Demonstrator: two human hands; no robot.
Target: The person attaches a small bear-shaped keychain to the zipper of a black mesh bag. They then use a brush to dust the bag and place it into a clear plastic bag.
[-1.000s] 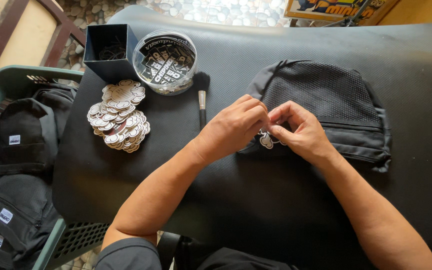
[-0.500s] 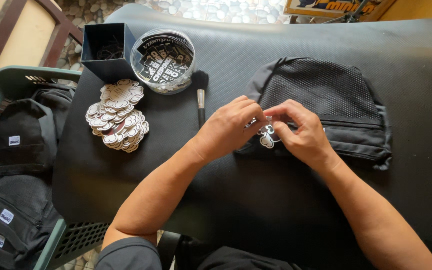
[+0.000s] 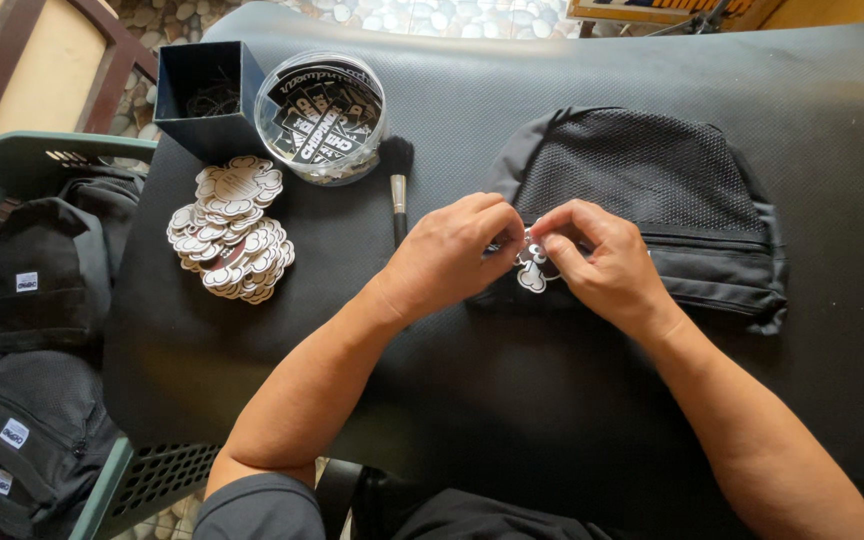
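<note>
Very little has moved since the earlier frames: your two hands stay where they were, pressed together at the front edge of the black mesh pouch (image 3: 652, 190), and only the small white tag (image 3: 530, 276) between them has shifted a touch, hanging a little lower below your fingertips. That tells you the fiddly work at the pouch's zip end is going on in the same spot, with nothing set down or picked up.

The dark surface (image 3: 512, 420) carries everything. The pouch lies flat on it, mesh side up, its zip running toward the right. To your left, a green crate (image 3: 12, 160) holds more black pouches, off the surface's edge. At the far left of the surface stand a dark square box (image 3: 174, 75) and, touching it, a round clear tub of printed stickers (image 3: 324, 115). In front of those sits a loose pile of cloud-shaped white tags (image 3: 230, 230), and a small brush (image 3: 397, 185) lies between the pile and the pouch.

Your left hand (image 3: 447, 255) has its fingers drawn together in a pinch at the tag's top; your right hand (image 3: 602, 262) pinches the same point from the other side. The tag probably hangs from the zip pull, though your fingertips hide the join.
</note>
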